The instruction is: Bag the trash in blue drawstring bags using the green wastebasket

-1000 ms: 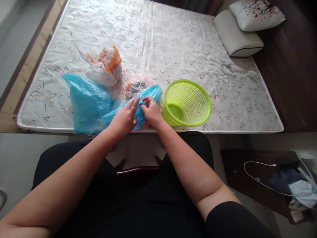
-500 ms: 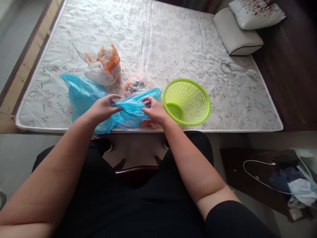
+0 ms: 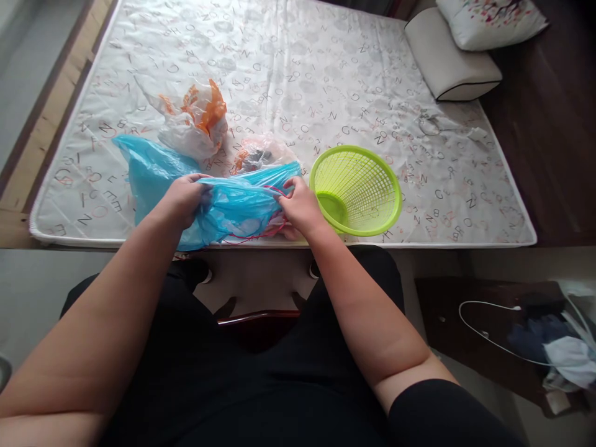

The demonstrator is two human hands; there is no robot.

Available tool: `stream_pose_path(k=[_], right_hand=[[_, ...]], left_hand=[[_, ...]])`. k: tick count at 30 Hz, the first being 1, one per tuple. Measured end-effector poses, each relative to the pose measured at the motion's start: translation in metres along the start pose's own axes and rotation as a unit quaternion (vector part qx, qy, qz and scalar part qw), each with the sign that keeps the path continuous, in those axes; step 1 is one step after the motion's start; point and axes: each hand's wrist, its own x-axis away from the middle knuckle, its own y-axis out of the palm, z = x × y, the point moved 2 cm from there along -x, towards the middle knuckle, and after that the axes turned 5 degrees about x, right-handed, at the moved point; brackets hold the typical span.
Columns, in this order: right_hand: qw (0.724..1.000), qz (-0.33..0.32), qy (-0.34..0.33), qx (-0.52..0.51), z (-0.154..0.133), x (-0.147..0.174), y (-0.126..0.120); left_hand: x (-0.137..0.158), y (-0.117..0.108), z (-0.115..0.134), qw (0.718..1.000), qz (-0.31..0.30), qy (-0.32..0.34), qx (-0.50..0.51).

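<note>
A crinkled blue plastic bag (image 3: pixel 237 214) with a thin red drawstring (image 3: pixel 254 237) lies at the mattress's near edge. My left hand (image 3: pixel 182 197) grips its left side, with fingertips partly tucked behind the film. On the right, my right hand (image 3: pixel 300 203) pinches the bag's edge near the red string, thumb and fingers together. The bag's blue film is stretched between both hands. Just right of my right hand, a lime-green plastic basket (image 3: pixel 395 198) rests tilted, its mouth facing me. Behind the bag sits a clear plastic bag (image 3: pixel 274 149) with orange and dark contents.
A white bag with orange print (image 3: pixel 190 133) lies farther back on the letter-patterned mattress (image 3: pixel 316 81). A beige cushion (image 3: pixel 449 59) and a flowered pillow (image 3: pixel 493 22) are at the far right. Below right, a dark low table (image 3: pixel 459 354) carries a white cable and cloths.
My hands, open and hovering over the blue bag before, have closed on it. The left moved slightly left, the right slightly right, and the film is drawn taut, lifting part of the red string.
</note>
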Motion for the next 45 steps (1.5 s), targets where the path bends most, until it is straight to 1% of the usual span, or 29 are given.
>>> stream_pose_path(k=[2,4,6,7,10,13,15,17,20,22,23,24,26,28,29,30,31,32,33,34,36,37,38,40,41,43,45], right_hand=[[0.999,0.008,0.015,-0.044,-0.006,0.002,-0.001],[0.997,0.017,0.021,-0.071,-0.015,0.006,-0.001],[0.994,0.026,0.017,-0.105,-0.026,0.013,0.000],[0.991,0.026,0.014,-0.127,-0.032,0.017,0.002],[0.983,-0.007,-0.010,-0.182,-0.046,0.030,0.016],[0.980,-0.060,-0.099,-0.161,-0.053,0.041,0.034],[0.974,-0.085,-0.166,-0.130,-0.054,0.046,0.045],[0.963,-0.116,-0.211,-0.118,-0.052,0.048,0.054],[0.949,-0.150,-0.231,-0.152,-0.047,0.046,0.061],[0.943,-0.142,-0.210,-0.217,-0.044,0.043,0.063],[0.936,-0.137,-0.188,-0.265,-0.042,0.041,0.063],[0.924,-0.133,-0.158,-0.322,-0.041,0.039,0.064],[0.886,-0.135,-0.086,-0.435,-0.038,0.035,0.066],[0.846,-0.134,-0.029,-0.515,-0.036,0.030,0.065],[0.832,-0.131,-0.015,-0.539,-0.035,0.028,0.063],[0.825,-0.128,-0.011,-0.551,-0.034,0.025,0.060],[0.825,-0.122,-0.014,-0.552,-0.033,0.023,0.055],[0.833,-0.112,-0.022,-0.541,-0.033,0.020,0.051],[0.850,-0.095,-0.035,-0.517,-0.032,0.018,0.046],[0.875,-0.075,-0.050,-0.476,-0.030,0.016,0.041],[0.929,-0.017,-0.087,-0.360,-0.029,0.015,0.032],[0.950,0.009,-0.111,-0.292,-0.028,0.015,0.029],[0.965,0.027,-0.136,-0.222,-0.029,0.017,0.028],[0.980,0.033,-0.176,-0.090,-0.030,0.022,0.029],[0.982,0.021,-0.184,-0.032,-0.031,0.025,0.031],[0.983,-0.028,-0.169,0.063,-0.030,0.029,0.036],[0.982,-0.083,-0.120,0.120,-0.026,0.030,0.039]], left_hand=[[0.001,0.007,0.000,0.994,0.019,-0.053,0.090],[0.002,0.011,-0.001,0.986,0.034,-0.099,0.133],[0.002,0.015,-0.003,0.979,0.023,-0.123,0.160],[0.003,0.017,-0.003,0.978,0.010,-0.123,0.167],[0.009,0.023,-0.006,0.981,-0.060,-0.096,0.159],[0.018,0.031,-0.012,0.973,-0.165,-0.062,0.147],[0.024,0.034,-0.016,0.964,-0.210,-0.044,0.155],[0.028,0.035,-0.020,0.959,-0.239,-0.046,0.142],[0.029,0.034,-0.027,0.950,-0.284,-0.080,0.098],[0.028,0.033,-0.029,0.943,-0.306,-0.095,0.094],[0.027,0.033,-0.029,0.940,-0.312,-0.099,0.096],[0.027,0.033,-0.030,0.937,-0.319,-0.101,0.094],[0.028,0.033,-0.031,0.931,-0.344,-0.103,0.067],[0.031,0.034,-0.032,0.924,-0.371,-0.096,0.016],[0.033,0.034,-0.032,0.921,-0.379,-0.091,-0.013],[0.034,0.035,-0.033,0.919,-0.382,-0.088,-0.043],[0.035,0.035,-0.033,0.918,-0.380,-0.089,-0.067],[0.036,0.035,-0.033,0.920,-0.373,-0.093,-0.082],[0.036,0.035,-0.033,0.924,-0.359,-0.098,-0.086],[0.036,0.035,-0.032,0.932,-0.340,-0.101,-0.076],[0.034,0.035,-0.029,0.952,-0.292,-0.093,-0.027],[0.033,0.034,-0.026,0.959,-0.271,-0.085,0.003],[0.031,0.034,-0.024,0.963,-0.257,-0.074,0.033],[0.029,0.033,-0.019,0.964,-0.245,-0.058,0.083],[0.028,0.032,-0.017,0.963,-0.245,-0.054,0.101],[0.027,0.028,-0.013,0.960,-0.248,-0.051,0.123],[0.026,0.023,-0.010,0.956,-0.258,-0.054,0.129]])
